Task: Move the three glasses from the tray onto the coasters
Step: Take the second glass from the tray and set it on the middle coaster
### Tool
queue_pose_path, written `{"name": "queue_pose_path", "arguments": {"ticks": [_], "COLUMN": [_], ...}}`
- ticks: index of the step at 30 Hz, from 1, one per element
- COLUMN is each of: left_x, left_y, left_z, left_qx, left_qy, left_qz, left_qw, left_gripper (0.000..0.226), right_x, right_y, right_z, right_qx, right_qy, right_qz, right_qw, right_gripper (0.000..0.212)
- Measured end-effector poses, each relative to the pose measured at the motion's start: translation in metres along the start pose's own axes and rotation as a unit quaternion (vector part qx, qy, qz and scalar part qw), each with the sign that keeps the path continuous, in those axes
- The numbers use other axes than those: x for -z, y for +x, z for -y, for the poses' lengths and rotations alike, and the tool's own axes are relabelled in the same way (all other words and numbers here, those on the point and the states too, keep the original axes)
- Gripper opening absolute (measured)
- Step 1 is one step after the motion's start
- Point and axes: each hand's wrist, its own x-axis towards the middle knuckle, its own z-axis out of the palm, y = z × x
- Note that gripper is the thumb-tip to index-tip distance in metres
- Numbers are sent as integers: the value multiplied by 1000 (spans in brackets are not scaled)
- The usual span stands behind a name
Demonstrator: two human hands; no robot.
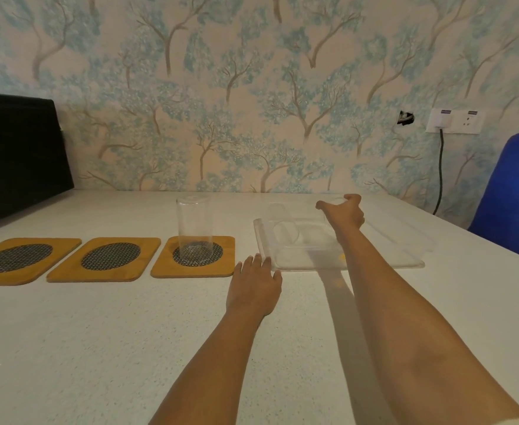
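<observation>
1. While the left hand [253, 282] lies flat on the white table [99, 348], fingers spread, at the clear tray [374, 262]'s near-left corner, the right hand [344, 214] curls around the rim of a glass [331, 201] standing in the tray.
2. A second glass [286, 231] stands in the tray left of it.
3. A third glass [193, 230] stands upright on the rightmost coaster [221, 268]; the middle coaster [68, 268] and left coaster [65, 245] are bare.
</observation>
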Motion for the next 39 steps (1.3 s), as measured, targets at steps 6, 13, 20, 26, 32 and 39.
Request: {"name": "queue_pose_path", "arguments": {"ticks": [6,13,20,26,32,39], "left_x": [4,12,22,33,44,56], "left_y": [-7,-31,-62,-91,-116,-138], "left_z": [-1,2,12,27,53,90], "left_qx": [-3,-20,-35,-43,-55,-48], "left_qy": [-13,-16,-8,8,9,16], "left_qz": [-10,9,25,22,28,29], "left_qw": [1000,1000,999,999,998,998], "left_gripper": [51,52,52,52,52,52], "right_x": [17,37,37,29,21,-3], "right_y": [-23,-62,-99,-138,-178,-217], "right_z": [11,42,52,62,83,92], "right_qx": [101,-8,-136,-210,-265,-271], "right_qy": [135,415,533,555,522,444], "right_qz": [-35,-70,-7,100,177,232], "right_qw": [985,907,835,799,791,822], "right_gripper": [75,80,64,76,64,81]}}
